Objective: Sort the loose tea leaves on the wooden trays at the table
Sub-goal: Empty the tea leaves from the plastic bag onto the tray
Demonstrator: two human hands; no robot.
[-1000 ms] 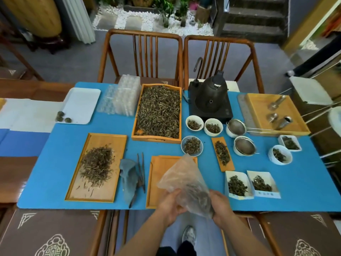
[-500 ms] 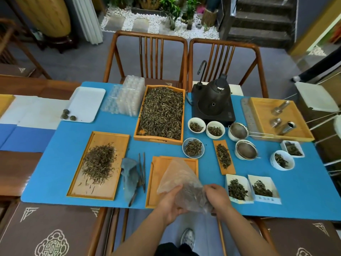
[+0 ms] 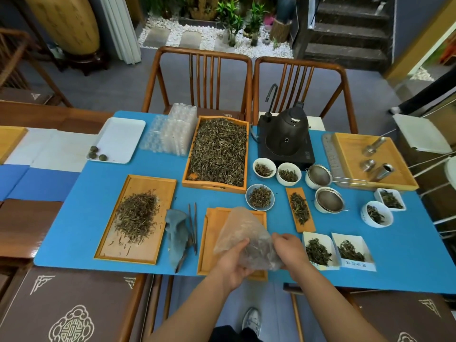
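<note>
on the left, a flat wooden tray carries a loose heap of tea leaves with a few stray strands near its front edge; these look spread for picking over. behind the centre, a deep tray is full of leaves, seemingly unsorted. the near centre tray shows bare wood and no leaves, so sorting there appears not yet begun. over it, the left hand grips a clear plastic bag from below, fingers curled round its lower end, where a dark mass shows. the right hand pinches the bag's right side. judged overall, most of the task remains.
</note>
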